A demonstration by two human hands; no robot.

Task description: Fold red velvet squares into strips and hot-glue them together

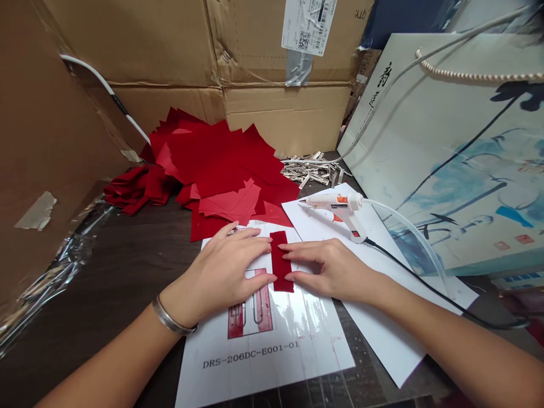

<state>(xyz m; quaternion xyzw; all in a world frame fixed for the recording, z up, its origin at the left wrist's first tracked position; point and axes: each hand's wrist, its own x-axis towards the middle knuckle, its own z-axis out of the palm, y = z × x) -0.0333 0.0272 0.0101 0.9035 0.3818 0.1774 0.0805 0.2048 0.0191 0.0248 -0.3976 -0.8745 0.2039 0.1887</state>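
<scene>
A small dark red strip of velvety fabric (pixel 279 266) lies upright on a glossy printed sheet (pixel 306 345) in the middle of the view. My left hand (pixel 225 266) spreads over the sheet, its index finger and thumb tips at the strip's left edge. From the other side, my right hand (pixel 331 266) reaches in with fingers stretched out, their tips touching the strip's right edge. Both hands are open, neither gripping anything. Partly covered by my left hand, a printed picture (pixel 266 317) shows metal clip shapes on red.
Behind the hands lies a heap of red fabric pieces (pixel 225 153), beside a pile of metal clips (pixel 317 170). A white glue gun (pixel 340 209) rests on white paper (pixel 382 323) at right, its cable trailing. Cardboard (pixel 289 119) and a painted paper bag (pixel 446 158) enclose the table.
</scene>
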